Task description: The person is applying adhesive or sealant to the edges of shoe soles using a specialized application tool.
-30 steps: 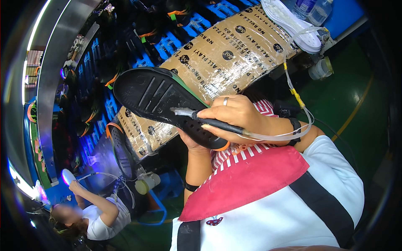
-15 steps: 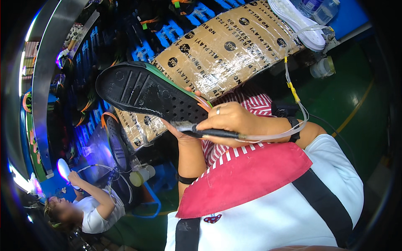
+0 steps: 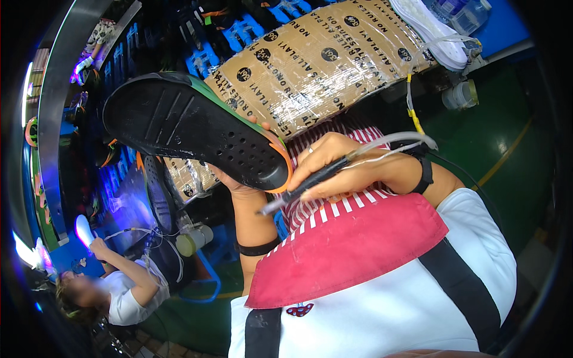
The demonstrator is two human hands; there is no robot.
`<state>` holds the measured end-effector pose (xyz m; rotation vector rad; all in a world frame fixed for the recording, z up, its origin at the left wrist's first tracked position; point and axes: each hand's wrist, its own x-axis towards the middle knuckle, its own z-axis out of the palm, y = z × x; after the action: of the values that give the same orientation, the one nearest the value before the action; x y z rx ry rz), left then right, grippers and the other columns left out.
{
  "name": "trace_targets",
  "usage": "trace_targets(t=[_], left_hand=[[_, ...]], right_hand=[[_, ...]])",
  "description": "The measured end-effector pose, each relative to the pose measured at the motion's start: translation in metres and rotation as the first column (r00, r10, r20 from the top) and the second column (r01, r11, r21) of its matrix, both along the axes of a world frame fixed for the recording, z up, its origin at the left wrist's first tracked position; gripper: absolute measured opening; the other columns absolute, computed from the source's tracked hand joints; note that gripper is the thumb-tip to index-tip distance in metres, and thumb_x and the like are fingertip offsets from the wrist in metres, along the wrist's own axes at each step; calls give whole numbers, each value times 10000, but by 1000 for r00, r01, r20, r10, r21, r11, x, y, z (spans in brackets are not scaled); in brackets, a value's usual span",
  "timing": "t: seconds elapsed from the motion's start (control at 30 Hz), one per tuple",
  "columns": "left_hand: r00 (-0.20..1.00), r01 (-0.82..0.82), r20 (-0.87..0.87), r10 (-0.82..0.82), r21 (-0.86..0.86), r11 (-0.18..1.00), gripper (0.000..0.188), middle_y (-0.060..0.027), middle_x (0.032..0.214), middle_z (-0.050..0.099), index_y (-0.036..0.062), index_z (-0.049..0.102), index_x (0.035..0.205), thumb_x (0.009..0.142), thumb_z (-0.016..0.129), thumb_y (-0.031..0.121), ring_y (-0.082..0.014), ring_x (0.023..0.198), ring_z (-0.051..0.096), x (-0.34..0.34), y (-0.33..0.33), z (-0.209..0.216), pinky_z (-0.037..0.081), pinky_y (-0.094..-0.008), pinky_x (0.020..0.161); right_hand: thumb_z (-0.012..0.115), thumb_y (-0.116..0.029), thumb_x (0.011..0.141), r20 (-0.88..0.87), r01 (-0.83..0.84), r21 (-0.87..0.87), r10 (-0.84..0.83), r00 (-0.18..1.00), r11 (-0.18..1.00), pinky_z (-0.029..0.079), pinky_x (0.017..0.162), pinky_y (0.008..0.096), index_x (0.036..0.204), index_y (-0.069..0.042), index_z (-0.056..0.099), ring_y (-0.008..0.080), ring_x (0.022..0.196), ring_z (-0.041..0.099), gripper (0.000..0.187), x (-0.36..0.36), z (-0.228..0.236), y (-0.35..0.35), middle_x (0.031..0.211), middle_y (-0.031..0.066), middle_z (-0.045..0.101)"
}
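Note:
A large black shoe sole (image 3: 191, 128) with a green and orange edge is tilted over the work surface. It shows a face with grooves toward the toe and small holes toward the heel. My left hand (image 3: 234, 183) grips it from beneath, the thumb side below the sole and fingertips showing past its green edge; the rest is hidden. Near the heel, my right hand (image 3: 340, 161) holds a tube-fed brush (image 3: 317, 179) by its black handle. The brush tip points left, just below the heel and apart from it. A clear hose trails off behind the hand.
Taped brown cardboard (image 3: 316, 65) covers the surface ahead. A white sole (image 3: 433, 36) and plastic bottles (image 3: 468, 17) lie at the far right. Another dark sole (image 3: 158, 194) stands at the left, near a co-worker (image 3: 128, 289) holding a glowing sole. Blue racks (image 3: 239, 33) line the back.
The sole has moved left and slightly up, and looks larger. The brush has come off the sole's heel area and swung below it, its hose now arching higher behind my right hand.

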<state>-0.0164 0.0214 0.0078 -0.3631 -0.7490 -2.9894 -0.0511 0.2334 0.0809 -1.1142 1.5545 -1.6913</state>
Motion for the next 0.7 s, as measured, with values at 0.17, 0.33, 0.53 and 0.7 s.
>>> trace_targets(t=[0.17,0.33,0.53,0.7], left_hand=[[994,-48,103,46,8,999,858,-243,1226,484,61,353,1350,758,534,656,-454,1106,473,1,-8,2,445,-532,894],[991,129,-22,-130,-22,991,906,-271,1246,461,32,351,1347,737,544,673,-466,1126,462,3,-13,9,423,-527,928],[952,30,304,42,-230,973,916,-300,1210,469,-10,331,1337,756,515,673,-452,1064,510,5,-30,-2,470,-511,865],[928,106,373,-13,-230,967,831,-272,1243,471,-20,358,1325,799,502,607,-407,1110,505,9,-51,-11,452,-502,900]], right_hand=[[704,-95,743,-51,134,-10,-134,990,991,452,588,283,946,-27,680,195,629,602,216,1,-7,-3,747,122,634],[713,-96,738,-85,-64,-124,53,995,990,445,572,283,950,-31,679,185,615,594,224,2,-8,-1,723,111,621],[711,-99,743,-289,83,-70,-100,952,994,465,593,307,924,-18,677,218,653,614,202,4,-17,-4,737,119,631],[711,-101,738,-145,-115,-62,105,984,991,467,594,318,953,-26,674,255,638,598,231,-2,-3,3,730,136,623]])
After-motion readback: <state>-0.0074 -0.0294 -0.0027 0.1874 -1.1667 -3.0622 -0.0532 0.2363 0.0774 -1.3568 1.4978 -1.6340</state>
